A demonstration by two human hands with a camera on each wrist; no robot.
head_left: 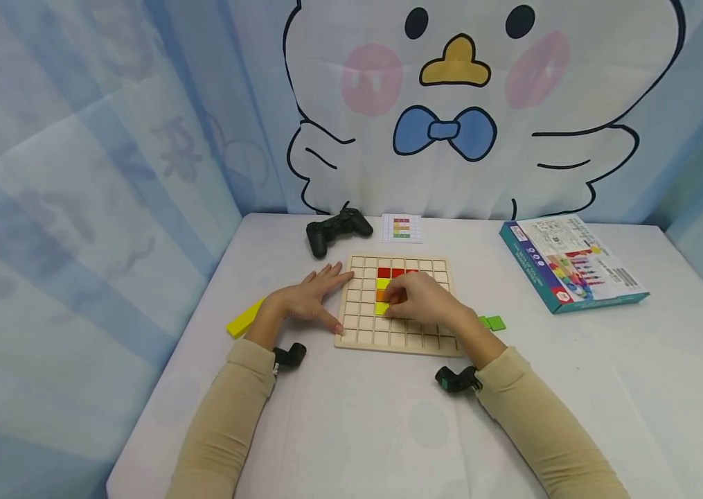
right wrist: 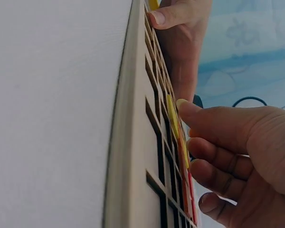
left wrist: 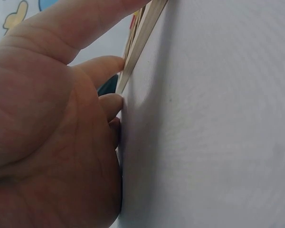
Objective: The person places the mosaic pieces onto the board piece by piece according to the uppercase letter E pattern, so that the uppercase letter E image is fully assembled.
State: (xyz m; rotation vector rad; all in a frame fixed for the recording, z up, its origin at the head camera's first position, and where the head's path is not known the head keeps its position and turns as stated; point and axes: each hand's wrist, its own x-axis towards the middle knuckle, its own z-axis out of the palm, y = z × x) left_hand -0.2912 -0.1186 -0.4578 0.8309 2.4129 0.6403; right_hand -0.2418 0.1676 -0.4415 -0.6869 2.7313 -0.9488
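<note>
A wooden grid board (head_left: 363, 339) lies on the table. Red tiles (head_left: 384, 273) form a row near its top, with yellow tiles (head_left: 381, 308) and an orange tile (head_left: 380, 296) in a column below. My left hand (head_left: 307, 301) rests at the board's left edge, fingers spread, thumb on the near left corner. Over the column is my right hand (head_left: 422, 298), its fingers bent. In the right wrist view, the thumb tip is at a slightly tilted yellow tile (right wrist: 172, 116); whether the fingers pinch it is unclear. The right hand hides part of the grid.
Green tiles (head_left: 496, 323) lie right of the board, partly behind the right wrist. A yellow strip (head_left: 244, 319) is by the left wrist. Behind the board are a black game controller (head_left: 339, 230) and a pattern card (head_left: 402, 229). A teal-edged box (head_left: 575, 263) lies at the back right.
</note>
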